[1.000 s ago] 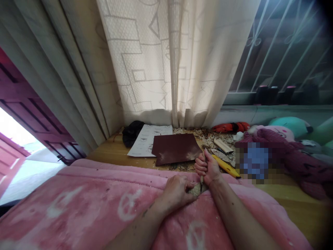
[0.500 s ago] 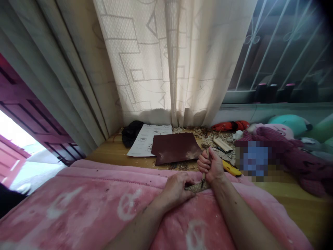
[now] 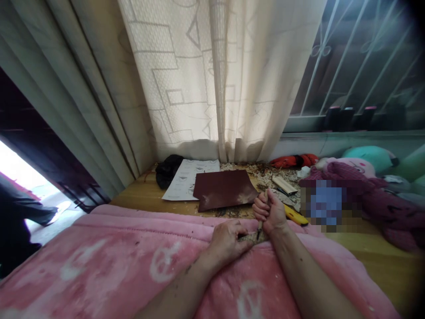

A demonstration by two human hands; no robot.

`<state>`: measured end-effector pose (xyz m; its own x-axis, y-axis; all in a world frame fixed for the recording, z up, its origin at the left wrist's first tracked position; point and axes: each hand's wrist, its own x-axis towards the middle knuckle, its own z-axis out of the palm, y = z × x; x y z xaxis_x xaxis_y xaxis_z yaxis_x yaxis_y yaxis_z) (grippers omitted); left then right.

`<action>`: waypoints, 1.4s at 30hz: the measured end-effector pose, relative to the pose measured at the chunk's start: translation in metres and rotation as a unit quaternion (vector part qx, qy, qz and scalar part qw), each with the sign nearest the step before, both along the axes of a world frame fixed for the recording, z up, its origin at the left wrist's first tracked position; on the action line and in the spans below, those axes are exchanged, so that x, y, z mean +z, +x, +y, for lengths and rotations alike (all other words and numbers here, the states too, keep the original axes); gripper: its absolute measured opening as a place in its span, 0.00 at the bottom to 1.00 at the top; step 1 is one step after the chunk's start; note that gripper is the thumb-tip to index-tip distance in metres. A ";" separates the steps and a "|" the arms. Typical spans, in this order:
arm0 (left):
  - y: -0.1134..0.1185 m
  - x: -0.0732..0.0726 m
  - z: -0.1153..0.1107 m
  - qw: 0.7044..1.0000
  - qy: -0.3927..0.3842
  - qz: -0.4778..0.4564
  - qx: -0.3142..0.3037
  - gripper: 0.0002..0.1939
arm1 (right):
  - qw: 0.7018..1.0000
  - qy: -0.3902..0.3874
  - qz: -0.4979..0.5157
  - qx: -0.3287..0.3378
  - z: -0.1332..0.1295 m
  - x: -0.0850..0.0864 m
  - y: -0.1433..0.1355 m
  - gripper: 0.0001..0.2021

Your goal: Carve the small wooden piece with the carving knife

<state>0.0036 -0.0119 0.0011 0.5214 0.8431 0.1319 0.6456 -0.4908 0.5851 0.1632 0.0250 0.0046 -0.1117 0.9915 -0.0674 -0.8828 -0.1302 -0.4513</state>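
Observation:
My left hand (image 3: 229, 239) is closed on a small flat carved wooden piece (image 3: 254, 238) with a criss-cross pattern, pressing it down against the pink blanket (image 3: 133, 252). A fist is made by my right hand (image 3: 270, 212), wrapped upright round a slim carving tool (image 3: 260, 225). The tool's dark tip points down and meets the piece, or hovers just over it; I cannot tell which. Most of its handle is hidden by my fingers. Just beyond the right hand lies a yellow utility knife (image 3: 295, 215).
A maroon sheet (image 3: 226, 188) overlaps a white printed sheet (image 3: 186, 177) on the wooden table (image 3: 133, 197). Wood shavings (image 3: 262, 173) surround a pale wooden block (image 3: 283, 185). Soft toys (image 3: 375, 195) lie at right. A person in dark trousers (image 3: 20, 208) is by the doorway at left.
The person in dark clothing has come further into view at the left, and the doorway looks darker. Both my hands have barely shifted, keeping their holds on the piece and the tool.

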 end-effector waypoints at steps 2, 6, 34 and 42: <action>0.000 0.001 0.000 1.000 0.002 0.003 -0.002 0.08 | 1.000 0.000 0.000 -0.003 0.000 0.001 0.000 0.18; 0.000 0.001 0.003 1.000 0.006 0.009 -0.008 0.13 | 1.000 -0.005 -0.003 -0.003 0.000 0.001 -0.001 0.18; 0.001 -0.001 0.002 0.999 -0.024 -0.018 0.028 0.09 | 0.987 -0.025 -0.060 -0.150 0.001 0.000 -0.011 0.19; -0.003 -0.004 0.007 1.000 -0.027 -0.015 -0.002 0.11 | 0.987 -0.025 -0.060 -0.150 0.000 0.001 -0.011 0.19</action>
<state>0.0007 -0.0048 -0.0032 0.5217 0.8470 0.1021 0.6255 -0.4611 0.6294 0.1518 0.0248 0.0054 0.1977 0.9739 -0.1112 -0.8257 0.1043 -0.5544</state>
